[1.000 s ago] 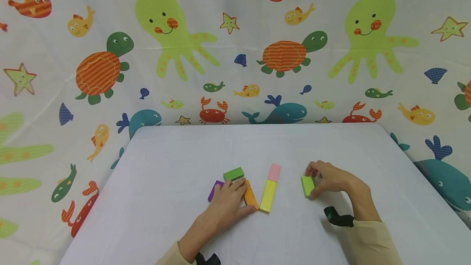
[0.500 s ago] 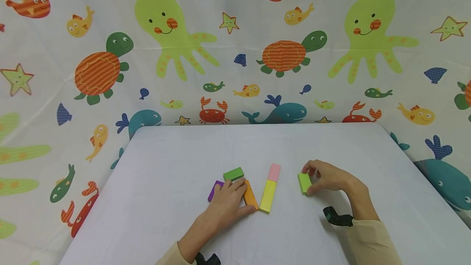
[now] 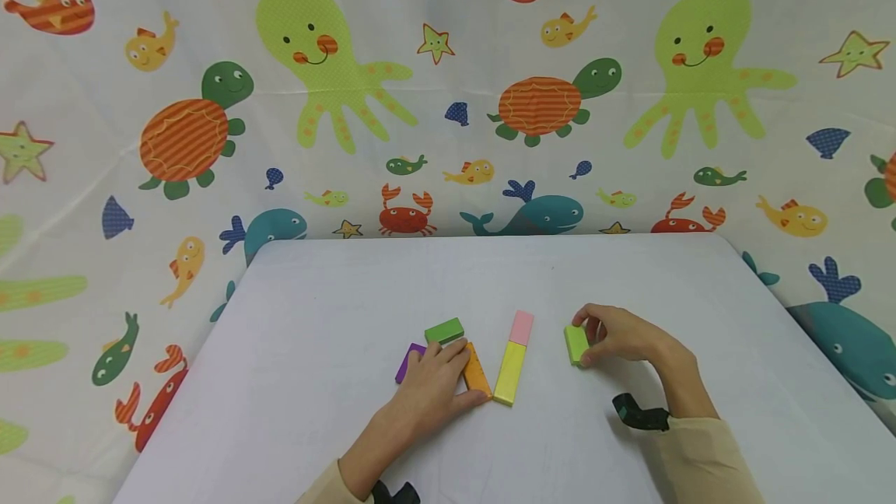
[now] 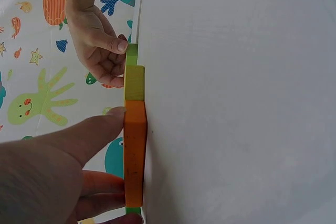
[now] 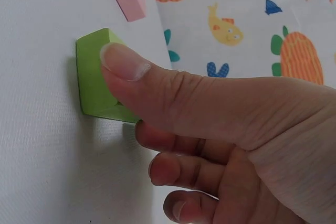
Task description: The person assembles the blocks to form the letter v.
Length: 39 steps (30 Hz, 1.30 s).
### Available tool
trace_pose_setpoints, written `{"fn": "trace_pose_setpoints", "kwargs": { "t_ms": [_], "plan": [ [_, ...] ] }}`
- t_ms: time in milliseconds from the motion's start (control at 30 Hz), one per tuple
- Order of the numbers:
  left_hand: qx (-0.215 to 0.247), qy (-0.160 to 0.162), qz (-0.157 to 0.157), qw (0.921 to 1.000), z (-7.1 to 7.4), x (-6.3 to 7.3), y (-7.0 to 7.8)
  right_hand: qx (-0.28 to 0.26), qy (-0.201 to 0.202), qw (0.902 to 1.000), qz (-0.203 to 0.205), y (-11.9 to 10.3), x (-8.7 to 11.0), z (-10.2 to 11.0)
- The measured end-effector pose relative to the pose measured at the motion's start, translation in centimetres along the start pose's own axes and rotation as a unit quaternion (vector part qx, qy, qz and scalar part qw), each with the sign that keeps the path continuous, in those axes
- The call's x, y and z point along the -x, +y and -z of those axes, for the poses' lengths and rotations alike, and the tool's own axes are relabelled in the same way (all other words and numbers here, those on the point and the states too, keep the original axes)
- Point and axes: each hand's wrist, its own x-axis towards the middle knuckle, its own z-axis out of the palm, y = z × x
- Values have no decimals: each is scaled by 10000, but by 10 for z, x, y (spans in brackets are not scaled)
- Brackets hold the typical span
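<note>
My right hand [image 3: 623, 333] pinches a light green block [image 3: 576, 345] between thumb and fingers, on the right of the table. In the right wrist view the thumb [image 5: 126, 61] lies over that block's side. My left hand [image 3: 434, 387] rests over an orange block [image 3: 477, 372], its thumb by the near end and its fingertips at the far end. Those fingers partly hide a purple block [image 3: 411, 362], and a green block [image 3: 444, 330] lies just beyond them. To the right, a yellow block [image 3: 510, 374] meets a pink block [image 3: 521, 328] end to end in a slanted line.
The blocks lie on a white-covered table [image 3: 336, 294]. A curtain [image 3: 448, 92] printed with sea animals hangs behind it and along the sides. Black wrist cameras [image 3: 640, 414] sit at both sleeves.
My right hand has slid the light green block a little left and away from me, toward the pink and yellow blocks. The left hand has stayed in place.
</note>
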Motion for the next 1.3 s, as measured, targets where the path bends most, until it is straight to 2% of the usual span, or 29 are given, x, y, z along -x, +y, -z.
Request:
{"fn": "trace_pose_setpoints", "kwargs": {
  "t_ms": [533, 833, 1300],
  "plan": [
    [15, -16, 26, 10000, -1, 0, 0, -151, 296, 9994, 15, -1, -5, -4],
    [8, -23, 30, 10000, -1, 0, 0, -271, 279, 9990, -208, -3, -10, -6],
    [63, -41, 41, 10000, 0, 0, 0, -300, 337, 9989, -79, -3, -13, -9]
  ]
}}
